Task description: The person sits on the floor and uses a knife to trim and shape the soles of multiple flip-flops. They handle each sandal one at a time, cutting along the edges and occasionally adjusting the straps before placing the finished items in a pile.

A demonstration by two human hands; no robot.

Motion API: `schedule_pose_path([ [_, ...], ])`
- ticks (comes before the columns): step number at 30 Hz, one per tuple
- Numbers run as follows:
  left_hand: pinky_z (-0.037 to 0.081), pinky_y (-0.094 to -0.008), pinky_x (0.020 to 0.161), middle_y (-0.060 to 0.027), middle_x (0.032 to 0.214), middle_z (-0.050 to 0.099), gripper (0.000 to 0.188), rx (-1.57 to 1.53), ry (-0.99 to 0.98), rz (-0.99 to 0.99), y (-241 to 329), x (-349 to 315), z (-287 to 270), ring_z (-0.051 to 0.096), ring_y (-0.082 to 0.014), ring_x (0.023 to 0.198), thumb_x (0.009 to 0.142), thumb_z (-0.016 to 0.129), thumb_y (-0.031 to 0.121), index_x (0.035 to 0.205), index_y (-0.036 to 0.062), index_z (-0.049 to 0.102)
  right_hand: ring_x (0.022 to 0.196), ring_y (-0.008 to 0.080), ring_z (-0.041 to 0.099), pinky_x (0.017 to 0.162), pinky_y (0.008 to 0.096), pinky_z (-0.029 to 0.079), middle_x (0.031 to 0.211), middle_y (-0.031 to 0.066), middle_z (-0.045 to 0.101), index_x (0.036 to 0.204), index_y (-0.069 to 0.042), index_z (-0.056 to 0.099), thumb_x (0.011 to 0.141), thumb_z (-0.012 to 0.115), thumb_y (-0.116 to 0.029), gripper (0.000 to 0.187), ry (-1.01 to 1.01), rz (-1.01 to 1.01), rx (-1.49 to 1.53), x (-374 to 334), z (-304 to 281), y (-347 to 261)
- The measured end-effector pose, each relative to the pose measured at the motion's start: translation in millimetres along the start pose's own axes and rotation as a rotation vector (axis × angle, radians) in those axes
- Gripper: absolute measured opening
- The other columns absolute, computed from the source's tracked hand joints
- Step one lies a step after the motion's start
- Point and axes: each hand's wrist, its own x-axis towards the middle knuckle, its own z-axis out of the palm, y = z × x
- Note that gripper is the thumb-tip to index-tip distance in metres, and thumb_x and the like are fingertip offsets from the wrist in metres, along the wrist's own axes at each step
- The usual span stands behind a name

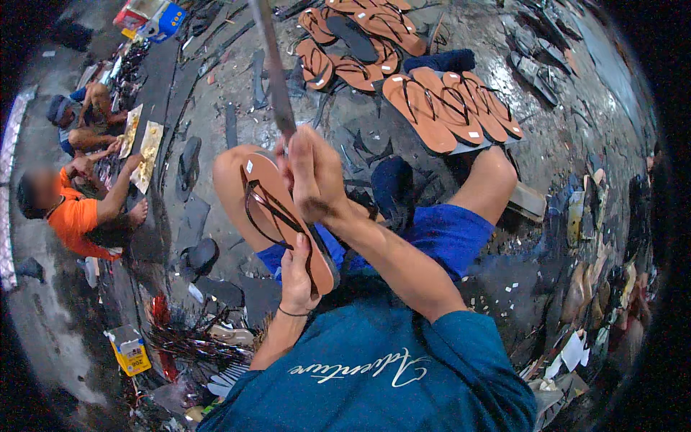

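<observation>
A tan flip-flop (267, 175) with dark straps and a small white sticker lies tilted over my left knee. My left hand (295, 277) is closed round its heel end, thumb on the top face. Beside the toe end, my right hand (314, 173) makes a fist around the lower end of a long, narrow, blade-like strip (271, 61) that points up and away from me. Whether the strip touches the sole is hidden behind my fingers. Between my knees sits a dark rounded object (392, 183), its kind unclear.
Ahead to the right, several tan flip-flops (415, 115) lie in a row on a board; more flip-flops (353, 72) are heaped behind them. Two people sit at the left, one in an orange shirt (78, 216). Scraps, straps and a yellow box (132, 356) litter the floor.
</observation>
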Motion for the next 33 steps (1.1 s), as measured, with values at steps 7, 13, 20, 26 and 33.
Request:
schedule_pose_path([
  [7, 0.049, -0.029, 0.089, -0.0052, 0.115, 0.064, 0.035, 0.05, -0.072, 0.08, 7.7, 6.0, 6.0, 0.061, -0.0136, 0.104, 0.1, 0.052, 0.024, 0.126, 0.0008, 0.055, 0.052, 0.0018, 0.041, 0.045, 0.019, 0.034, 0.064, -0.0029, 0.047, 0.092, -0.004, 0.05, 0.102, 0.036, -0.045, 0.045, -0.03, 0.111, -0.082, -67.8, -24.2, -26.2],
  [13, 0.049, -0.0282, 0.086, -0.0019, 0.109, 0.064, 0.035, 0.253, -0.102, -0.005, 42.0, 56.4, 52.6, 0.061, -0.0128, 0.1, 0.098, 0.055, 0.032, 0.118, 0.0045, 0.059, 0.049, 0.0089, 0.046, 0.045, 0.0254, 0.039, 0.061, 0.0001, 0.049, 0.098, -0.006, 0.054, 0.101, 0.043, -0.042, 0.038, 0.163, 0.321, 0.064, -95.6, -53.4, -68.1],
  [20, 0.038, -0.0229, 0.056, 0.0064, 0.071, 0.041, 0.038, 0.001, -0.536, -0.03, -5.7, 198.5, 154.4, 0.048, -0.008, 0.069, 0.087, 0.067, 0.049, 0.104, 0.0162, 0.059, 0.063, 0.008, 0.052, 0.053, 0.0226, 0.045, 0.083, 0.0034, 0.055, 0.121, -0.006, 0.043, 0.1, 0.05, -0.026, 0.03, 0.552, 0.424, -0.069, -111.6, -157.6, -80.6],
  [26, 0.052, -0.0409, 0.091, -0.0047, 0.115, 0.066, 0.038, 0.027, -0.538, -0.474, -99.8, 208.1, 208.4, 0.064, -0.0218, 0.103, 0.092, 0.061, 0.037, 0.119, 0.0109, 0.061, 0.068, 0.0089, 0.058, 0.053, 0.0245, 0.051, 0.092, 0.0061, 0.064, 0.129, -0.004, 0.045, 0.099, 0.052, -0.024, 0.037, 0.603, 0.592, -0.108, -135.3, -168.9, -69.5],
  [33, 0.056, -0.03, 0.073, -0.0049, 0.099, 0.067, 0.035, 0.353, -0.452, -0.257, -13.1, 244.1, 176.9, 0.066, -0.0152, 0.083, 0.093, 0.063, 0.032, 0.11, 0.0007, 0.063, 0.079, 0.0403, 0.066, 0.067, 0.0461, 0.052, 0.091, 0.0224, 0.066, 0.126, -0.002, 0.045, 0.098, 0.05, -0.026, 0.037, 0.31, 0.619, -0.679, -135.5, -162.7, -56.0],
])
